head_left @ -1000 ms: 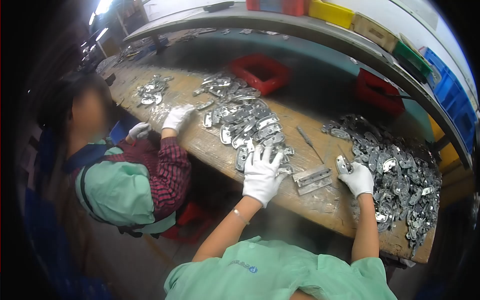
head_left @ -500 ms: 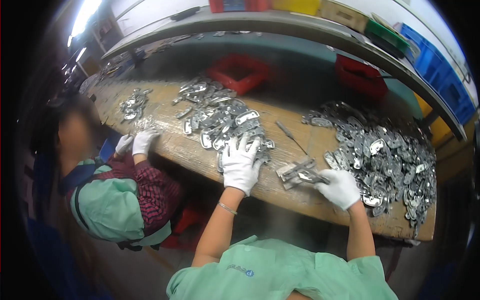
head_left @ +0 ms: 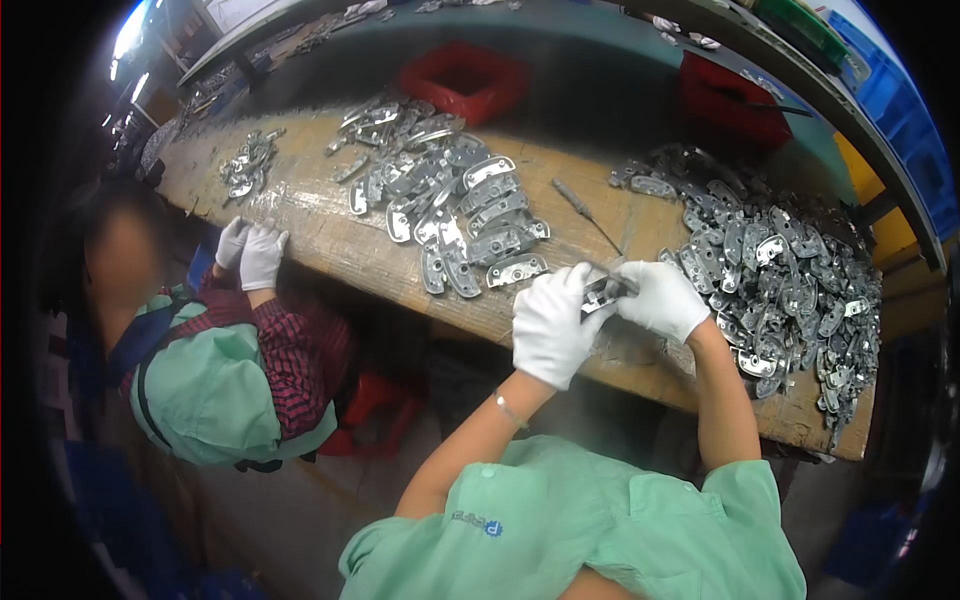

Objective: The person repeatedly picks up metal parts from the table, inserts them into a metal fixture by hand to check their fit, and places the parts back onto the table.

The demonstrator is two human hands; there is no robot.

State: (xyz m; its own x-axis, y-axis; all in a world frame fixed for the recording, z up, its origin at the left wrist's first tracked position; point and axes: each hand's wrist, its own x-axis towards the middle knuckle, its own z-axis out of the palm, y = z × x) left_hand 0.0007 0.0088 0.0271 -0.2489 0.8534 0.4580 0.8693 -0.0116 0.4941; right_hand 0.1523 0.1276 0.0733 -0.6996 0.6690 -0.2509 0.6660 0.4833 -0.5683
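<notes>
My left hand (head_left: 552,325), in a white glove, is closed on a small silver metal part (head_left: 597,293) above the table's front edge. Against it sits my right hand (head_left: 662,300), also gloved, its fingers closed round a dark metal tool (head_left: 627,284) whose kind I cannot make out. The tool meets the part between both hands. Fingers cover much of both. Left of my hands, curved metal parts (head_left: 467,205) lie heaped, some in a rough row. To the right spreads a larger pile of similar parts (head_left: 790,270).
A screwdriver (head_left: 580,208) lies on the wooden table (head_left: 330,235) beyond my hands. Two red bins, one at the back middle (head_left: 465,85) and another at the right (head_left: 735,100), stand under a shelf. A co-worker (head_left: 215,370) with gloved hands sits at left by a small pile.
My left hand has left the heap and come right to meet my right hand, now with a metal part. My right hand has risen slightly with the tool. The view has shifted.
</notes>
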